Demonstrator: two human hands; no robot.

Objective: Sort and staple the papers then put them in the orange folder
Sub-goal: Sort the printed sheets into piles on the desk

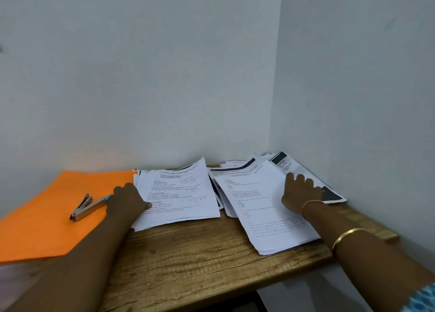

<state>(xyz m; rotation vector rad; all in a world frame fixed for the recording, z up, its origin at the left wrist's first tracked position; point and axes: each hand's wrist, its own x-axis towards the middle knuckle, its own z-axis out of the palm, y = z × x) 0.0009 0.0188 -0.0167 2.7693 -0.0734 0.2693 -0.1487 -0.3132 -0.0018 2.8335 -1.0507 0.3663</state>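
On the brown wooden desk [200, 260], the left hand [128, 200] grips the edge of the left white printed paper stack [179, 194], thumb on top. The right hand [301, 191] lies flat, fingers spread, on the right paper stack [256, 201]. The print is too small to read. A silver stapler [86, 208] rests on the orange paper folder [47, 217] at left.

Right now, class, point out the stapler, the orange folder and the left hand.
stapler [90, 207]: head view, its metal body.
orange folder [47, 236]: head view, bare front cover.
left hand [128, 200]: head view, back of the hand.
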